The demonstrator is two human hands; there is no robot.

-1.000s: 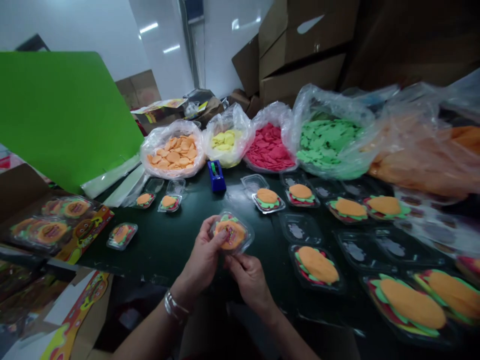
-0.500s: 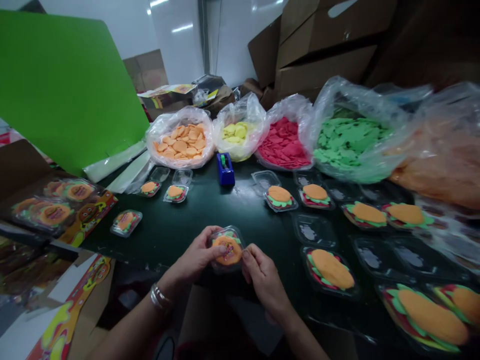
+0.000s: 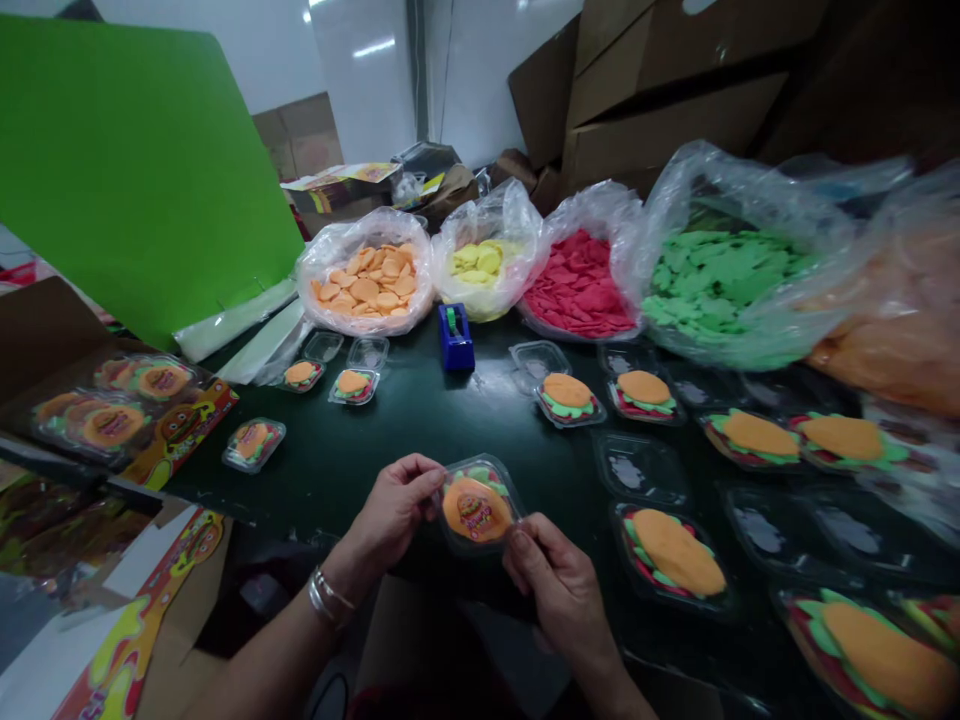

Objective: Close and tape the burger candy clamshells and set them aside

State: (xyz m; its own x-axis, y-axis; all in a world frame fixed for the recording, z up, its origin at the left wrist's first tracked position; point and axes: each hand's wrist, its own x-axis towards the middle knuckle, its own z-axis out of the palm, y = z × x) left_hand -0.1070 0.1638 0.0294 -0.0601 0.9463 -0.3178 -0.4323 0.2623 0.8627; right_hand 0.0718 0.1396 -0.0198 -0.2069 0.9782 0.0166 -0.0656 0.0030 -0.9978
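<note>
Between my two hands is a clear plastic box (image 3: 477, 505) with a toy burger inside, its lid closed and a printed label over the orange bun. My left hand (image 3: 399, 510) pinches the box's left edge between thumb and fingers. At the lower right edge, my right hand (image 3: 551, 575) grips with its thumb on top; its fingertips are partly hidden. The box is held up near the table's front edge. Beyond it stands a blue tape dispenser (image 3: 456, 338) with green tape. Another closed, labelled burger box (image 3: 253, 444) lies to the left.
Open boxes with burgers, such as one box (image 3: 670, 553), cover the right side. Along the back sit bags of orange pieces (image 3: 369, 280), yellow pieces (image 3: 480, 262), red pieces (image 3: 581, 290) and green pieces (image 3: 727, 275). A carton (image 3: 180, 430) of packed burgers stands at left.
My left thumb has moved off the lid's top to the box's left edge, uncovering the label. The box and my right hand have shifted slightly right in the view.
</note>
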